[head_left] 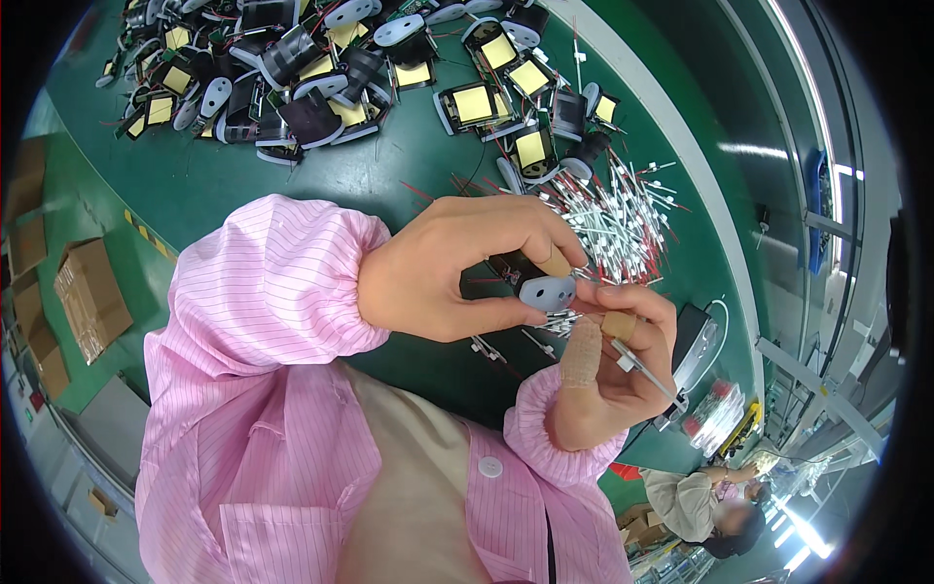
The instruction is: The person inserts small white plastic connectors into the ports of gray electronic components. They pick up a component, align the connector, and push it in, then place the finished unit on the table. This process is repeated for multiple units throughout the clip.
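A black part with a grey oval end cap [547, 293] is in my left hand [448, 268], thumb below and fingers curled over it. There are two dark holes in the cap. Close beside it is my right hand [623, 365], its fingertips bunched near the cap's right edge. Tan coverings wrap some of its fingers and its thumb. A slim grey stick-like tool [637, 367] lies tucked across the fingers of that hand; its exact kind cannot be made out. Behind both hands is a pile of thin white-and-red wire leads [623, 224] with small white connectors.
Many similar black parts with yellow pads [311, 88] heap along the far side of the green table [321, 185]. Right of my hands are a dark box with a white cable [693, 341] and a clear bag [715, 419]. Cardboard boxes [92, 297] stand left; another person [696, 501] is lower right.
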`<act>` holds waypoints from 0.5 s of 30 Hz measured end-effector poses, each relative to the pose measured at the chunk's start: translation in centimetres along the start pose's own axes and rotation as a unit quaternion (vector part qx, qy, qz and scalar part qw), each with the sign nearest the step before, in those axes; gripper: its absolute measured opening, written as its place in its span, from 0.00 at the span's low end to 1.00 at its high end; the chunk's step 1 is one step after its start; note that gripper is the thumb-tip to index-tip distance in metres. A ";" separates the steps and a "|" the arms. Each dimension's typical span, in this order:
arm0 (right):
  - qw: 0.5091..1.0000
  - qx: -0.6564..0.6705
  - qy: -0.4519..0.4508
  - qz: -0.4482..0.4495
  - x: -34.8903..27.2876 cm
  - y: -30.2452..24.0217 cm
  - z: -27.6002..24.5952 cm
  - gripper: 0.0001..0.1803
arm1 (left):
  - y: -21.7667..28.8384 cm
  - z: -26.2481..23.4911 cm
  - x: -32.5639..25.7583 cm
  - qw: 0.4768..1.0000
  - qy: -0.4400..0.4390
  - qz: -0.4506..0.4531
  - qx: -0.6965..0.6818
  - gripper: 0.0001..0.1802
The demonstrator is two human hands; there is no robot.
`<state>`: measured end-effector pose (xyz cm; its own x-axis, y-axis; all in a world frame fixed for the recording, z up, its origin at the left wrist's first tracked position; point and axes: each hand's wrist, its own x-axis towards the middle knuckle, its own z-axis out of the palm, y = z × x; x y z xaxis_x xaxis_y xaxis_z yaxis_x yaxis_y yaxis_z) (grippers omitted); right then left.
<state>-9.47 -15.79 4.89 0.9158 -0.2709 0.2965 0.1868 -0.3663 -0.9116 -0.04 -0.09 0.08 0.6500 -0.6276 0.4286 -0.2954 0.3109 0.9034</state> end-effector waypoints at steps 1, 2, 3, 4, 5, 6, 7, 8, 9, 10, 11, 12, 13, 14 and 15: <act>1.000 -0.003 0.008 -0.005 0.0 0.1 0.0 0.08 | 0.0 0.0 0.0 1.000 -0.001 0.002 -0.005 0.19; 1.000 -0.003 -0.007 -0.006 0.0 0.0 -0.1 0.07 | -0.1 -0.1 0.0 1.000 -0.002 0.003 -0.009 0.19; 1.000 -0.004 -0.021 -0.008 0.0 -0.2 -0.3 0.06 | -0.1 -0.1 0.0 1.000 -0.004 0.006 -0.008 0.19; 0.999 -0.005 -0.035 -0.009 0.0 -0.3 -0.4 0.05 | 0.0 -0.1 0.1 1.000 -0.005 0.008 -0.008 0.19; 0.999 -0.006 -0.036 -0.009 0.0 -0.4 -0.4 0.05 | 0.0 -0.2 0.1 1.000 -0.006 0.010 -0.007 0.19; 0.999 -0.007 -0.035 -0.010 0.0 -0.4 -0.4 0.05 | 0.0 -0.1 0.1 1.000 -0.007 0.013 -0.007 0.19; 0.999 -0.008 -0.035 -0.010 0.0 -0.4 -0.4 0.05 | 0.0 -0.1 0.1 1.000 -0.007 0.015 -0.007 0.19; 0.999 -0.013 -0.037 -0.011 0.1 -0.4 -0.4 0.05 | -0.1 -0.1 0.1 1.000 -0.008 0.017 -0.007 0.19; 0.999 -0.017 -0.039 -0.012 0.1 -0.4 -0.4 0.05 | 0.0 -0.1 0.1 1.000 -0.009 0.019 -0.005 0.19; 0.999 -0.021 -0.041 -0.013 0.1 -0.4 -0.4 0.05 | 0.0 -0.1 0.1 1.000 -0.010 0.021 -0.002 0.19; 0.999 -0.020 -0.029 -0.016 0.2 -0.3 -0.4 0.07 | 0.0 -0.1 0.1 1.000 -0.011 0.023 0.001 0.19; 0.999 -0.020 -0.016 -0.019 0.2 -0.1 -0.2 0.09 | 0.0 -0.1 0.1 1.000 -0.011 0.025 -0.002 0.18; 1.000 -0.019 -0.003 -0.022 0.1 -0.1 -0.1 0.11 | -0.1 -0.1 0.0 1.000 -0.011 0.026 -0.004 0.18; 0.999 -0.027 -0.004 -0.023 0.1 -0.1 -0.2 0.11 | -0.2 0.0 0.0 1.000 -0.011 0.027 -0.007 0.18; 0.999 -0.032 -0.006 -0.024 0.1 -0.1 -0.2 0.11 | -0.1 -0.1 0.0 1.000 -0.012 0.027 -0.005 0.18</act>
<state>-9.44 -16.00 5.07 0.9106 -0.2402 0.3363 0.2085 -0.4355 -0.8757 0.03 -0.08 -0.03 0.6162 -0.6269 0.4768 -0.3225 0.3515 0.8789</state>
